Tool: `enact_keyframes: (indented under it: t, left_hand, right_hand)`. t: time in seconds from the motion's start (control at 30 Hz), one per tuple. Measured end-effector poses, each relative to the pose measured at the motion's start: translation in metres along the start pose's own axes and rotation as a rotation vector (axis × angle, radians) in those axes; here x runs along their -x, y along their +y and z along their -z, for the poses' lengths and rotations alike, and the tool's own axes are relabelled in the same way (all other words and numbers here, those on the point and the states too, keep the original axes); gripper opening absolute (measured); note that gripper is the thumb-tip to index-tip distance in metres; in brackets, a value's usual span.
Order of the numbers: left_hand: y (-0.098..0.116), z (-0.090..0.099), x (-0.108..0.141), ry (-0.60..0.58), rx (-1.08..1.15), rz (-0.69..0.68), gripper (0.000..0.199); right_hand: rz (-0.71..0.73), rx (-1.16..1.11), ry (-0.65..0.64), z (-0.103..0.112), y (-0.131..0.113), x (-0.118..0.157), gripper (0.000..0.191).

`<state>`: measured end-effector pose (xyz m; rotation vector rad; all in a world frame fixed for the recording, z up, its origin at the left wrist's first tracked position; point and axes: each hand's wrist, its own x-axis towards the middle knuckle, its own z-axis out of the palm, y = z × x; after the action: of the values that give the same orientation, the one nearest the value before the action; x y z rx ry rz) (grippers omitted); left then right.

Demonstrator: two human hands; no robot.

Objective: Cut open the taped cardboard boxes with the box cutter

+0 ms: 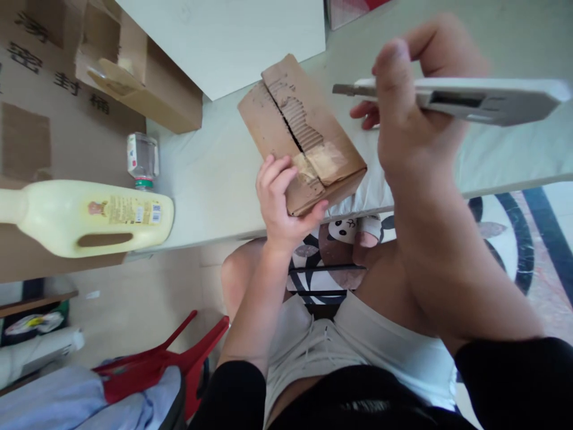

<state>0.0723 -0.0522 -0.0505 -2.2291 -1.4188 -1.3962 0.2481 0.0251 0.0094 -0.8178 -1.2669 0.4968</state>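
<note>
A small brown cardboard box [322, 122] sits tilted near the front edge of the pale-covered table. Along its top runs a dark open seam, with torn corrugated patches and tape beside it. My left hand [282, 203] grips the box's near left corner, fingers on top and thumb on the near side. To the right and above the box, my right hand [416, 113] is closed around a white box cutter [492, 101]. Its short grey blade end points left toward the box, apart from it. Part of the cutter is hidden by my fingers.
At left stand a pale yellow jug [94, 218], a clear bottle [143, 158] with a green cap and an opened carton [152, 77]. A white panel [233, 36] lies behind the box. A red chair [192, 358] holding clothes is at lower left.
</note>
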Motion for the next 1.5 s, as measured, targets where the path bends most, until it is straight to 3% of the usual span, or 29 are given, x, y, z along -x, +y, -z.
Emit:
enact_keyframes:
  t: [0.1, 0.27, 0.47, 0.63, 0.7, 0.83, 0.97, 1.13, 1.33, 1.5]
  left_hand:
    - [-0.008, 0.014, 0.003, -0.041, 0.101, 0.091, 0.071]
    - [-0.037, 0.026, -0.002, 0.064, 0.302, 0.224, 0.071]
    - [-0.081, 0.032, -0.016, 0.383, 0.350, 0.416, 0.046]
    - [-0.105, 0.033, -0.006, 0.613, 0.563, 0.781, 0.061]
    - [-0.115, 0.036, 0.004, 0.580, 0.570, 0.944, 0.056]
    - [-0.131, 0.049, 0.021, 0.377, 0.545, 1.160, 0.034]
    - [-0.138, 0.057, 0.023, 0.304, 0.511, 1.173, 0.024]
    - [-0.138, 0.052, 0.015, 0.359, 0.485, 1.089, 0.046]
    - [-0.141, 0.053, 0.009, 0.253, 0.537, 0.946, 0.066]
    - [-0.138, 0.051, 0.005, 0.236, 0.534, 0.926, 0.073]
  right_hand:
    - [0.038, 0.179, -0.056, 0.003, 0.009, 0.000, 0.036]
    - [0.046, 0.392, -0.190, 0.002, 0.020, 0.005, 0.012]
    - [-0.216, 0.621, -0.448, -0.008, 0.032, 0.012, 0.020]
    - [-0.302, 0.687, -0.681, -0.011, 0.044, 0.021, 0.031]
    - [-0.308, 0.704, -0.775, -0.012, 0.049, 0.027, 0.038]
    - [-0.298, 0.713, -0.914, -0.018, 0.056, 0.038, 0.058]
    - [-0.312, 0.701, -0.981, -0.023, 0.056, 0.044, 0.069]
    - [-0.211, 0.594, -0.975, -0.024, 0.056, 0.048, 0.064]
    - [-0.159, 0.471, -0.960, -0.032, 0.063, 0.054, 0.053]
    - [-0.088, 0.392, -0.847, -0.039, 0.062, 0.052, 0.080]
